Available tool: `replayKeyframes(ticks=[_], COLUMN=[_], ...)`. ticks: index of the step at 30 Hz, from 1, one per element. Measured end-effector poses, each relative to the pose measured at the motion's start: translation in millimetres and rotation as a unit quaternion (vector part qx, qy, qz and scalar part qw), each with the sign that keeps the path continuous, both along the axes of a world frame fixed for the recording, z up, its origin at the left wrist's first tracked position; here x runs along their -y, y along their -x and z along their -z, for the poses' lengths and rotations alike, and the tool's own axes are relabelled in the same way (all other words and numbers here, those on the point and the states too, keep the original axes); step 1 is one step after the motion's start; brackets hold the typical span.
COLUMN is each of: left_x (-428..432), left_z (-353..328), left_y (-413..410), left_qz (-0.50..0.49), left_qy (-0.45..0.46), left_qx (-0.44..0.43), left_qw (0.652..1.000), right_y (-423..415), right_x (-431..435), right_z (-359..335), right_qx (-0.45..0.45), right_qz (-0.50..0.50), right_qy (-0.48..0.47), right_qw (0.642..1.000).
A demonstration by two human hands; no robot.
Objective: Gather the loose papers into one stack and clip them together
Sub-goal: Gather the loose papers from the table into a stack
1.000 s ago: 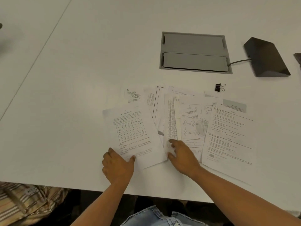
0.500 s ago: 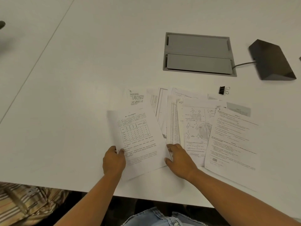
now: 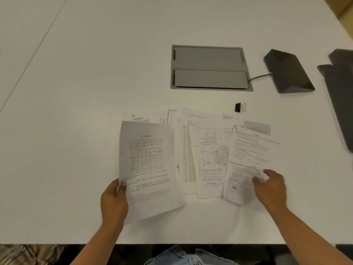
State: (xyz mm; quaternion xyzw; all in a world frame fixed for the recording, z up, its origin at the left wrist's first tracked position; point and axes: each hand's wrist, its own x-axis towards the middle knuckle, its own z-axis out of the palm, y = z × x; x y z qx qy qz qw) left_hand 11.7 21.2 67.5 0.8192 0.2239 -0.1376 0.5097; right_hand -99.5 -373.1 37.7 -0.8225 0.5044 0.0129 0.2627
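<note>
Several printed sheets lie fanned out on the white table (image 3: pixel 80 131). My left hand (image 3: pixel 114 202) pinches the left edge of the sheet with a table printed on it (image 3: pixel 149 169), which is lifted off the tabletop. My right hand (image 3: pixel 271 188) rests on the lower right of the rightmost text sheet (image 3: pixel 250 159), its fingers blurred. Between them lie a chemistry-diagram sheet (image 3: pixel 210 157) and a sheet with a long number column (image 3: pixel 186 155). A small black binder clip (image 3: pixel 240 107) sits on the table just beyond the papers.
A grey cable hatch (image 3: pixel 210 67) is set into the table behind the papers. A dark wedge-shaped box (image 3: pixel 288 71) with a cable stands to its right, and a dark flat object (image 3: pixel 340 96) lies at the right edge. The table's front edge runs just before my forearms.
My left hand has taken hold of the table-printed sheet and raised it. My right hand has moved from the middle papers to the rightmost sheet.
</note>
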Motion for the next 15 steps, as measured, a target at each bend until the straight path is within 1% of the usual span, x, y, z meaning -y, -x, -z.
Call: replayKeyframes(ticks=[3, 4, 6, 9, 12, 15], left_x=[5.8, 8.2, 13.6, 23.0, 29.7, 32.0], left_z=[-3.3, -4.8, -8.8, -16.6, -23.1, -26.1], left_y=[2.1, 2.7, 3.3, 2.3, 1.0, 0.5], left_qz=[0.004, 0.003, -0.002, -0.009, -0.012, -0.01], left_qy=[0.016, 0.021, 0.03, 0.029, 0.023, 0.021], left_qx=[0.001, 0.0, 0.0, 0.001, 0.01, 0.01], left_qw=[1.0, 1.0, 1.0, 1.0, 1.0, 1.0], right_y=[24.2, 29.4, 37.2, 42.6, 45.6, 45.5], right_x=[27.7, 31.4, 34.4, 36.6, 39.0, 40.2], right_z=[2.3, 3.5, 7.0, 11.8, 9.6, 3.5], right_qx=[-0.127, -0.152, -0.171, -0.143, -0.066, 0.006], right_qz=[0.081, 0.089, 0.081, 0.08, 0.121, 0.123], right_qy=[0.008, -0.003, -0.012, -0.025, -0.07, -0.072], right_qw=[0.989, 0.984, 0.982, 0.986, 0.988, 0.99])
